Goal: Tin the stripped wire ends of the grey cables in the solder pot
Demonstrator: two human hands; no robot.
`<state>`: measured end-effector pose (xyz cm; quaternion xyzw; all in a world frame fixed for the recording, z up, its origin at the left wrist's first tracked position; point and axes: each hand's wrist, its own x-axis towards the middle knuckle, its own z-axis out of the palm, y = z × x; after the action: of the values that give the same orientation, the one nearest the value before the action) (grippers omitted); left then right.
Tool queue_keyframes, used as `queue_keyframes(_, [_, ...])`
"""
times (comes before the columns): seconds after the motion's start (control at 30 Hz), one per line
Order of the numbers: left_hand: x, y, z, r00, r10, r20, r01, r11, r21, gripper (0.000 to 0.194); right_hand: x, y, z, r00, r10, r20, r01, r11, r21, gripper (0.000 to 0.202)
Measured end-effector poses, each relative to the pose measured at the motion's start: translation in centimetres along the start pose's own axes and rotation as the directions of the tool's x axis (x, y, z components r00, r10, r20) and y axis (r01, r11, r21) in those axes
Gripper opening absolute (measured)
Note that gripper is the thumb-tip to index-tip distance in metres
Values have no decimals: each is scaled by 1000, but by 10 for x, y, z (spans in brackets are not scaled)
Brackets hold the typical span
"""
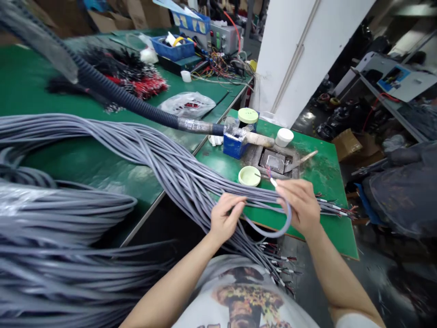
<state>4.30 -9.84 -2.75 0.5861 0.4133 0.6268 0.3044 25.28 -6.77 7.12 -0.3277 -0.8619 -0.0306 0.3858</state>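
My right hand point(300, 202) is closed on a grey cable point(269, 234) just behind its white-sleeved end. Thin coloured wires point(268, 171) fan out of that end, pointing up beside a pale green dish point(249, 176). Behind them sits a square solder pot point(275, 161) with a shiny metal surface, and a flat stick point(302, 161) leans over its right edge. The same cable curves down and back to my left hand point(226, 217), whose thumb and fingers are pinched around it. A thick bundle of grey cables point(180, 175) passes under and behind both hands.
A black corrugated hose point(136, 105) ends at a nozzle over the solder pot. White-lidded jar point(284, 136), yellow-lidded jar point(248, 115) and blue box point(235, 145) stand around it. Coiled cables point(61, 209) fill the left. A white pillar point(283, 54) rises behind the green table point(336, 237).
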Motion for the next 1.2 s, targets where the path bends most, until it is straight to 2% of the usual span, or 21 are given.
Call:
queue_keyframes(0.07, [-7, 17, 8, 983, -134, 123, 153, 976, -154, 23, -16, -20, 2, 998, -65, 25, 65, 998, -14, 43])
queue_keyframes(0.1, [-10, 25, 12, 961, -210, 180, 247, 945, -213, 26, -23, -28, 4, 995, -92, 39, 93, 995, -19, 42])
queue_keyframes(0.23, [-17, 46, 18, 844, -441, 306, 531, 773, -348, 43, -46, -50, 15, 979, -163, 124, 167, 986, -21, 34])
queue_keyframes(0.33, [-19, 51, 14, 766, -528, 367, 641, 673, -369, 45, -55, -60, 17, 967, -161, 196, 169, 985, -25, 35])
queue_keyframes(0.43, [-23, 51, 9, 730, -581, 360, 683, 636, -359, 47, -60, -64, 16, 959, -157, 236, 165, 986, -16, 38])
queue_keyframes(0.53, [-28, 49, 6, 719, -587, 373, 695, 621, -362, 45, -63, -66, 17, 957, -150, 247, 155, 988, -1, 40])
queue_keyframes(0.83, [-32, 48, 2, 725, -568, 390, 689, 619, -378, 44, -62, -73, 22, 970, -142, 199, 136, 990, 43, 38])
queue_keyframes(1.2, [-35, 46, -3, 773, -515, 370, 630, 692, -352, 42, -66, -75, 26, 971, -112, 212, 101, 993, 61, 38])
